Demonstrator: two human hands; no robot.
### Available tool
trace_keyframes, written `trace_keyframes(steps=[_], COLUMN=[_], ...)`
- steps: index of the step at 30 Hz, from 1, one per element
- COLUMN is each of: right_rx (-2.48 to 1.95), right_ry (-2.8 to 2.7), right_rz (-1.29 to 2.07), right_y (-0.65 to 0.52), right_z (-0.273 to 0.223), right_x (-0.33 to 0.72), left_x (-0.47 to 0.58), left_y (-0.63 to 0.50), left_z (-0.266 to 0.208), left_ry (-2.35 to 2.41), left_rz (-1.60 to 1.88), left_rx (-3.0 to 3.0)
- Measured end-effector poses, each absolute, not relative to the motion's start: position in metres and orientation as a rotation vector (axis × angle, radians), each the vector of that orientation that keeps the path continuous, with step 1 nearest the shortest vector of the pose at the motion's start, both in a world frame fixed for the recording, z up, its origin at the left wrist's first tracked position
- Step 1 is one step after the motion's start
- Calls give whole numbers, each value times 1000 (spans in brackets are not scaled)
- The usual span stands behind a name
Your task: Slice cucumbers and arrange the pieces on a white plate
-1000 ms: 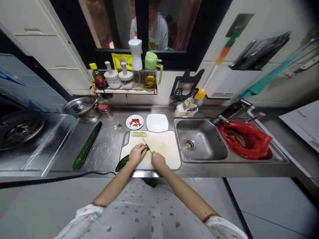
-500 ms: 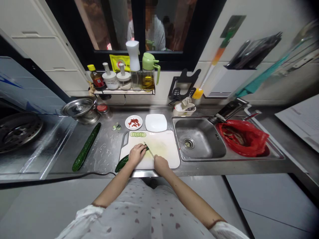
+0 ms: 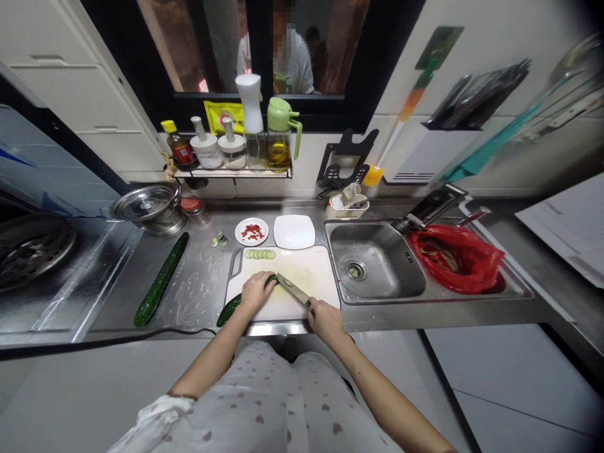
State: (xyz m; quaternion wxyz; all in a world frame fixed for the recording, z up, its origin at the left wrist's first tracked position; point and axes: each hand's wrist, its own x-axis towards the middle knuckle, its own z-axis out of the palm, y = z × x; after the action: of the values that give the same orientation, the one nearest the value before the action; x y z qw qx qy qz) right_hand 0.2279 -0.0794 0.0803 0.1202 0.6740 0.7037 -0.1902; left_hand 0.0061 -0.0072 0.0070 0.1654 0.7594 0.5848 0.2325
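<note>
On the white cutting board (image 3: pixel 325 277) lies a dark green cucumber (image 3: pixel 229 310), its near end reaching past the board's left front corner. My left hand (image 3: pixel 256 290) is closed over its far part, with the tip showing beyond the fingers. My right hand (image 3: pixel 326 318) grips a knife (image 3: pixel 295 290), whose blade lies tilted beside the cucumber's cut end, a pale slice apparently on the blade. A row of several overlapping cucumber slices (image 3: pixel 260 254) rests along the board's back edge. Another whole cucumber (image 3: pixel 162 280) lies on the counter to the left.
Behind the board stand a small plate (image 3: pixel 240 238) with red chopped bits and a bare white plate (image 3: pixel 294 232). Cucumber end scraps (image 3: pixel 219 240) lie nearby. A sink (image 3: pixel 377 261) with a red plastic bag (image 3: pixel 457 259) is at right; a lidded pot (image 3: pixel 153 207) stands at left.
My right hand has moved right and turned the knife, so its broad blade face now shows. My left hand stays on the cucumber, nearly unmoved.
</note>
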Motion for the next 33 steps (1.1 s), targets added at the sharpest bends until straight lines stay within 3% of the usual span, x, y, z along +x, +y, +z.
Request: trace_keyframes(steps=[16, 25, 33], right_rx=[2016, 1980, 1962], right_ry=[2249, 2300, 2311], right_rz=[-162, -153, -172], right_y=[-80, -83, -87], right_z=[80, 79, 74], right_x=[231, 237, 244], left_x=[26, 29, 31], left_y=[-8, 18, 36], left_z=[39, 33, 19], left_ry=[1808, 1625, 1430], left_rz=[766, 814, 826], left_rx=[1742, 1349, 1347])
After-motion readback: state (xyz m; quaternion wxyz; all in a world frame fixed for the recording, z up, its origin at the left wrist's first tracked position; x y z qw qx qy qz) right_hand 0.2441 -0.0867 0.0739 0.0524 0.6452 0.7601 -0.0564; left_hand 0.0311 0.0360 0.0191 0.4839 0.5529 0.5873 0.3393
